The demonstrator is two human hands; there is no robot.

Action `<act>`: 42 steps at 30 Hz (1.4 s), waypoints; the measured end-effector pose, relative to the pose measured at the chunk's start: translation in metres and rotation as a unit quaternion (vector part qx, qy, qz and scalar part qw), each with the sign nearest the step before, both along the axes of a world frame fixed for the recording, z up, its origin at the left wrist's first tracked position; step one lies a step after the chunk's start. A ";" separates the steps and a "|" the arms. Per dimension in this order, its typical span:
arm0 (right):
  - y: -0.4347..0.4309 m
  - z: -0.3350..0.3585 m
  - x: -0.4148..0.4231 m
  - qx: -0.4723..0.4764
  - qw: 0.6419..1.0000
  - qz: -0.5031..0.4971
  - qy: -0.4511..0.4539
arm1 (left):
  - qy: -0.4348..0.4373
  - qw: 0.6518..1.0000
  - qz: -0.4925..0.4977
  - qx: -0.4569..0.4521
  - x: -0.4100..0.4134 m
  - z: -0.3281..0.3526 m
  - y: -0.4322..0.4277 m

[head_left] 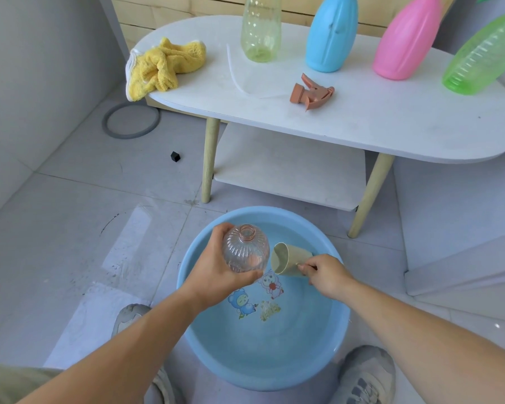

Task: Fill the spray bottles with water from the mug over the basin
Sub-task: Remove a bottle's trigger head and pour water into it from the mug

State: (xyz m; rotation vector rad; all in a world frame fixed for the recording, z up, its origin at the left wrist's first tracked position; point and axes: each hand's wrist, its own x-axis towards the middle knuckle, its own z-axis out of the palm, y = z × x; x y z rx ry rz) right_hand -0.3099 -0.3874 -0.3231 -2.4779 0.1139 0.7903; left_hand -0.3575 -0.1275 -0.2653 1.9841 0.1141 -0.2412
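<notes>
My left hand [216, 272] grips a clear ribbed spray bottle [244, 252] with a pinkish open neck, held over the blue basin [196, 339]. My right hand [327, 275] holds a beige mug [287, 259] by its handle, tipped on its side with its mouth facing the bottle, just right of it. The basin stands on the floor between my feet and holds shallow water over cartoon pictures. On the white table [391, 123] stand a yellowish bottle [260, 27], a blue bottle [331, 33], a pink bottle [405, 39] and a green bottle [484, 53].
An orange spray head [311, 93] with its thin white tube [233, 74] lies on the table, and a yellow cloth [161, 67] hangs over its left end. A grey ring [130, 119] and a small black cube [175, 156] lie on the tiled floor. My shoes flank the basin.
</notes>
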 end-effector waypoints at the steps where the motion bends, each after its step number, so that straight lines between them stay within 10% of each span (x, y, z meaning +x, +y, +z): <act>1: 0.000 -0.001 0.000 -0.001 1.000 0.001 0.001 | -0.001 1.000 0.000 0.000 0.000 0.000 0.000; 20: -0.003 0.051 0.007 0.188 0.972 -0.138 -0.021 | -0.010 1.000 0.022 -0.013 -0.003 0.001 0.007; 42: -0.015 0.208 -0.008 0.219 0.962 0.003 -0.161 | -0.030 0.999 -0.009 -0.028 -0.001 0.019 -0.003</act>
